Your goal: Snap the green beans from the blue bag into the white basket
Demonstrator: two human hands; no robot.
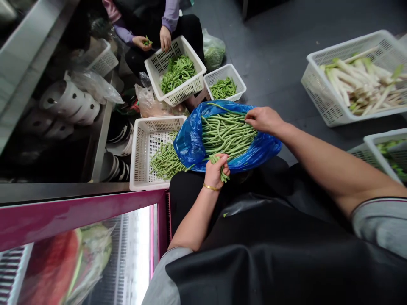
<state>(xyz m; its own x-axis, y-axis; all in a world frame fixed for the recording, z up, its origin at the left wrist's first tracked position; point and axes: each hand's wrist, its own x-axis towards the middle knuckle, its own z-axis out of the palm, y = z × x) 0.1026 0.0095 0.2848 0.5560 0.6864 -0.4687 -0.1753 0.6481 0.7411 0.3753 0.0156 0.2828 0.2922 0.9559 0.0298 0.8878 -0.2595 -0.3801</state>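
Note:
A blue plastic bag (190, 137) lies open by my lap, full of long green beans (227, 135). My left hand (214, 173) is closed around a small bunch of short bean pieces (223, 174), held over the near edge of the bag. At the bag's far right side my right hand (262, 120) pinches with thumb and fingers at the end of a long green bean (222, 109) that stretches across the pile. Left of the bag stands a white crate (136, 156) with broken bean pieces (167, 161) in it.
Opposite, a co-worker's hands (165, 38) are at a white basket (178, 98) of green peppers. A smaller basket (241, 90) of green pods stands beside it. On the right is a crate (330, 114) of white-stemmed vegetables. A pink-framed glass cooler (127, 207) stands at lower left.

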